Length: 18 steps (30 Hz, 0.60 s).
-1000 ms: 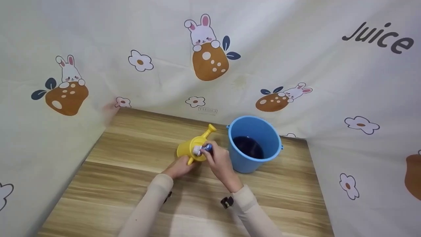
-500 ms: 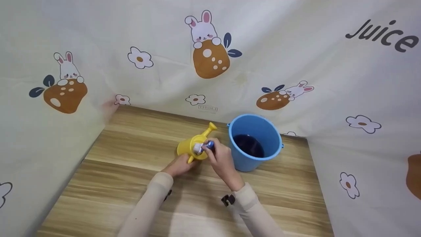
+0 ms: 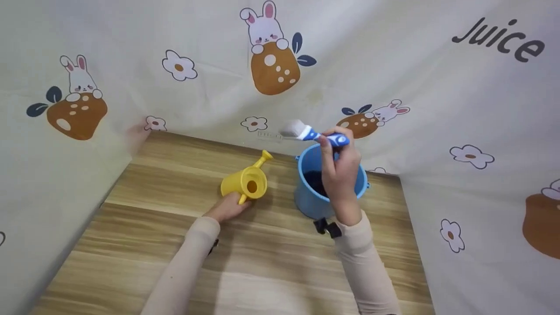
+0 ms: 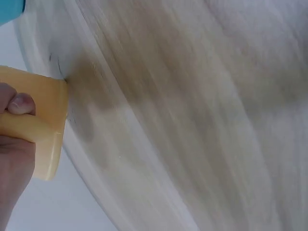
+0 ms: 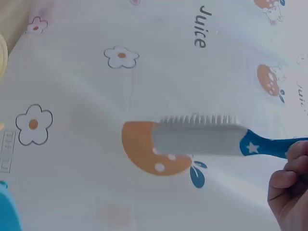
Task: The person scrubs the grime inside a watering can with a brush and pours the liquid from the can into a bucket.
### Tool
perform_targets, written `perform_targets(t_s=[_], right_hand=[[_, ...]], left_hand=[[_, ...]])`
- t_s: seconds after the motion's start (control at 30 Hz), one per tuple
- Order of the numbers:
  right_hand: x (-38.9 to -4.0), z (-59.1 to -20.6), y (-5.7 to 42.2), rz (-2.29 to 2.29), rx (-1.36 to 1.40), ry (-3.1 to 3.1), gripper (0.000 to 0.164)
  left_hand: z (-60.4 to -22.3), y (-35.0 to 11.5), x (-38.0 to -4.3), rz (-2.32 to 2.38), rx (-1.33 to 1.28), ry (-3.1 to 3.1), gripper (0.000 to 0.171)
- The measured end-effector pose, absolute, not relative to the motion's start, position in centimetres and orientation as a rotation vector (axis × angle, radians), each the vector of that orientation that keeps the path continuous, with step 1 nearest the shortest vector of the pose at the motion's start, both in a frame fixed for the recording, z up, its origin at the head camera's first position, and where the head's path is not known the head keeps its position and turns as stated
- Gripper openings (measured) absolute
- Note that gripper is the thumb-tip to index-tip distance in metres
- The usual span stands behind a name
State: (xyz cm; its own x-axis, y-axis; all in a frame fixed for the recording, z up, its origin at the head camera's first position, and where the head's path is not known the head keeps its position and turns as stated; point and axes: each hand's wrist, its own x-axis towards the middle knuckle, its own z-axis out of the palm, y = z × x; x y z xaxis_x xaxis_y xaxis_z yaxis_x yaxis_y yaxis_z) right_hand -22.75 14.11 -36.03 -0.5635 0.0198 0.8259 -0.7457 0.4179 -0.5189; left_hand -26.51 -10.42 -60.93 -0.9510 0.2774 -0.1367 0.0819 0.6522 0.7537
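My left hand point(image 3: 228, 207) grips the handle of a yellow watering can point(image 3: 232, 183), which is tilted over the wooden surface with its round top opening facing me. In the left wrist view, fingers curl round the can's handle point(image 4: 21, 126). My right hand point(image 3: 343, 175) holds a scrub brush point(image 3: 311, 132) by its blue handle, raised above a blue bucket point(image 3: 308, 203). The brush's pale bristles point(image 5: 199, 119) point up in the right wrist view, and a white star marks its handle. Dark liquid point(image 3: 313, 180) lies in the bucket, partly hidden by my right hand.
Wood-grain boarding point(image 3: 258, 262) lies underneath. A pale sheet point(image 3: 210, 100) printed with rabbits, fruit and flowers rises as walls at the back and both sides. The bucket stands close to the back wall, right of the watering can.
My right hand has lifted the brush out of the watering can's opening and carried it up and right, over the bucket. My left hand still holds the can, with the view slightly shifted.
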Motion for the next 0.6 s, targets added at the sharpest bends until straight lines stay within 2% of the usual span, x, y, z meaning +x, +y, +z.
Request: perform_targets(t_s=[0.1, 0.2, 0.6], right_hand=[[-22.5, -37.4, 15.1, 1.296, 0.59, -1.989, 0.018], [-22.6, -40.3, 15.4, 1.333, 0.556, -2.126, 0.012], [-23.1, -54.0, 13.6, 1.214, 0.453, -2.501, 0.021]], left_hand=[[-60.8, -10.3, -26.8, 1.201, 0.29, 2.605, 0.027], [-60.7, -10.4, -26.9, 1.229, 0.294, 2.61, 0.027], [-60.6, -10.7, -26.7, 1.343, 0.232, 2.545, 0.025]])
